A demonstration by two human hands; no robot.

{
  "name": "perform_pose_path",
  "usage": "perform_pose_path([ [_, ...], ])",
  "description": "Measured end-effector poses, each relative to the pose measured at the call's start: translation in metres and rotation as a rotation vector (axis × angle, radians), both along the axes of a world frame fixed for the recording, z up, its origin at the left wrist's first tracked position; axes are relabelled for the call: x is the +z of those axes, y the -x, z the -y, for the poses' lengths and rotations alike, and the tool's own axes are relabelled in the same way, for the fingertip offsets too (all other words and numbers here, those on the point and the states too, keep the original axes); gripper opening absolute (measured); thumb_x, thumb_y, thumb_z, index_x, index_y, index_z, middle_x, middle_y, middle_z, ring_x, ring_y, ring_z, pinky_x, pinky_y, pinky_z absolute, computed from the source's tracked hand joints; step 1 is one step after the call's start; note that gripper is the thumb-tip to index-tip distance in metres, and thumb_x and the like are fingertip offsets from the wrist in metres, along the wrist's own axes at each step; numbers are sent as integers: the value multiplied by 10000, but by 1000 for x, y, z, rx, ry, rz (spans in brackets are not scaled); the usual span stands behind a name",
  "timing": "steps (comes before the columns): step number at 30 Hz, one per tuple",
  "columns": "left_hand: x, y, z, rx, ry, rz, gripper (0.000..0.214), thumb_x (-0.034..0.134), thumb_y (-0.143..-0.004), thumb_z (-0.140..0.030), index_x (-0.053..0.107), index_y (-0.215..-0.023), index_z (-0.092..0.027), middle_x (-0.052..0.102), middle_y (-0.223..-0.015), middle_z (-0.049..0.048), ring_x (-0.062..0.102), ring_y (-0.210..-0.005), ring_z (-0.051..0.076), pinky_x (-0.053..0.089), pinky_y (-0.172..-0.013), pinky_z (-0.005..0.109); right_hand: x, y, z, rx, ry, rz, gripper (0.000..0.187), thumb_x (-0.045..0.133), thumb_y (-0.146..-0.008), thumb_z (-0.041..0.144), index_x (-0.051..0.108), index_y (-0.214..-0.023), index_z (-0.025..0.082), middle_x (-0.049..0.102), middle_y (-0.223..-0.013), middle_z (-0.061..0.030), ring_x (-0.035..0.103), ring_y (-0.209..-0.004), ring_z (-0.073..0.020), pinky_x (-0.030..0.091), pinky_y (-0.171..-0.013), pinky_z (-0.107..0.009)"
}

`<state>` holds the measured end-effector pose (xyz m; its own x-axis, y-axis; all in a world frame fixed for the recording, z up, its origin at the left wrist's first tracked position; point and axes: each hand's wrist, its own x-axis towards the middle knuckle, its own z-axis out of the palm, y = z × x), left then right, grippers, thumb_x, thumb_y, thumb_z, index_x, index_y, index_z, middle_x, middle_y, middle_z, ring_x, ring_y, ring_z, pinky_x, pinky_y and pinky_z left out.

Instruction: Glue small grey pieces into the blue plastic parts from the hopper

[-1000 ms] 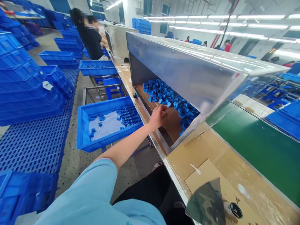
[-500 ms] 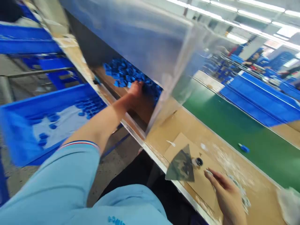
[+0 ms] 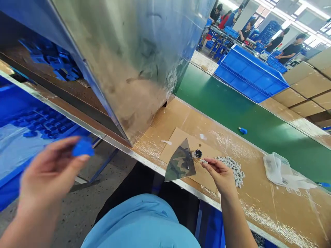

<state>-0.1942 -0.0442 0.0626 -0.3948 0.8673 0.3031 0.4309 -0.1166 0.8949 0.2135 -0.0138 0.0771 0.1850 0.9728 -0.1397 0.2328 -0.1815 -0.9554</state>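
Observation:
My left hand [image 3: 49,172] is raised over the floor beside the bench, its fingertips pinched on a small blue plastic part [image 3: 82,148]. My right hand [image 3: 219,174] rests on the cardboard-covered bench and pinches a small white piece [image 3: 202,161] close to a little black round cap [image 3: 198,153]. A pile of small grey-white pieces [image 3: 232,165] lies just right of that hand. More blue parts [image 3: 55,63] sit heaped inside the steel hood [image 3: 129,58].
A camouflage-patterned sheet [image 3: 181,162] lies on a cardboard square. A blue crate [image 3: 10,144] of blue parts stands lower left. The green conveyor belt [image 3: 232,113] carries one blue part [image 3: 242,130]. A crumpled clear bag [image 3: 281,170] lies right. Other people work at the back.
My left hand came out of the steel hood and drew back with a blue part. My right hand moved to the black cap and pinched a white piece. The view swung right.

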Motion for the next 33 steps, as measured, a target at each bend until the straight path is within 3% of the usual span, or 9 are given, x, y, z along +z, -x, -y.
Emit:
perform_pose_path([
  [3, -6, -44, 12, -333, 53, 15, 279, 715, -749, -388, 693, -1026, -378, 705, -953, -26, 695, -810, 207, 642, -725, 374, -2, -2, -1, 9, -3, 52, 325, 830, -578, 506, 767, -782, 260, 760, -773, -34, 725, -740, -238, 611, -772, -411],
  [7, -16, -113, -3, -662, 240, 421, 257, 688, -788, -323, 688, -1024, -222, 709, -1038, 79, 696, -947, 216, 592, -882, 376, -7, -7, 0, 23, -101, 183, 301, 768, -671, 500, 764, -842, 253, 753, -754, -41, 719, -707, -238, 603, -727, -403],
  [10, -27, -156, -15, -709, 394, 701, 338, 718, -742, -251, 646, -1064, -178, 704, -1077, 92, 668, -1015, 216, 537, -955, 400, -8, -12, -2, 67, -246, 456, 267, 662, -793, 490, 756, -890, 260, 750, -776, -51, 709, -721, -234, 578, -698, -379],
  [13, -30, -181, -20, -697, 494, 834, 340, 722, -722, -164, 637, -1052, -168, 703, -1052, 71, 652, -1003, 190, 503, -972, 380, -6, -16, -8, 161, -441, 816, 286, 535, -910, 454, 745, -905, 260, 747, -842, -62, 695, -767, -220, 541, -684, -343],
  [19, -28, -195, -24, -645, 540, 942, 321, 705, -700, -58, 638, -996, -163, 697, -996, 38, 632, -950, 151, 472, -968, 340, -7, -19, -26, 370, -728, 1213, 336, 400, -1009, 308, 701, -906, 200, 734, -816, -64, 652, -687, -178, 451, -763, -346],
  [27, -32, -195, -26, -657, 517, 968, 307, 683, -690, -10, 632, -953, -161, 688, -946, 22, 644, -946, 146, 476, -956, 328, -2, -21, -33, 501, -761, 1338, 272, 431, -996, 216, 685, -905, 187, 725, -816, -54, 633, -682, -163, 394, -820, -348],
  [33, -40, -196, -26, -720, 460, 917, 307, 661, -716, -36, 622, -993, -161, 673, -979, 34, 640, -956, 148, 484, -938, 318, 1, -22, -34, 513, -794, 1353, 273, 429, -999, 226, 676, -892, 178, 719, -799, -51, 631, -672, -163, 403, -804, -341],
])
